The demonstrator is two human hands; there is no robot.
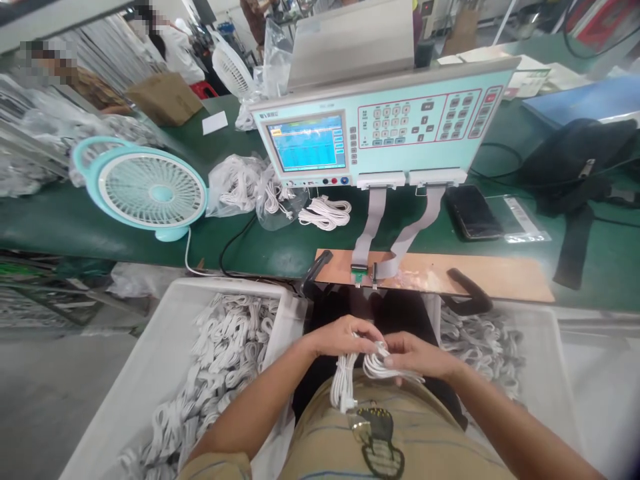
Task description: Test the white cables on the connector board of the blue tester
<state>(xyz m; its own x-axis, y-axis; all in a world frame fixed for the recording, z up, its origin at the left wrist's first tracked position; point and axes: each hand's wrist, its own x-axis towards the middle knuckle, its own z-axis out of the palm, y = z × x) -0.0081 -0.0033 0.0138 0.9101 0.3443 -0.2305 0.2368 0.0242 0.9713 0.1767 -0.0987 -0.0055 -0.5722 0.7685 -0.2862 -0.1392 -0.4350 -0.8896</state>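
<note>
Just in front of my body, both hands hold coiled white cables. My left hand [345, 337] is closed, with one looped cable bundle [343, 381] hanging below its fingers. Fingers and thumb of my right hand [420, 357] pinch another white cable coil [376, 363]. The fingertips of the two hands meet, and what lies right between them is partly hidden. Beyond the hands, two grey ribbon cables [371, 227] run down from the tester [425, 140] to small connectors [359, 273] on a copper-coloured board [500, 273].
White bins of coiled cables stand on the left [175, 300] and right [543, 347]. On the green bench [270, 250] are a turquoise fan [155, 190], bagged cables [235, 180], a loose cable coil [325, 213], a phone [473, 212] and a black bag [575, 160]. Other people are at the back left.
</note>
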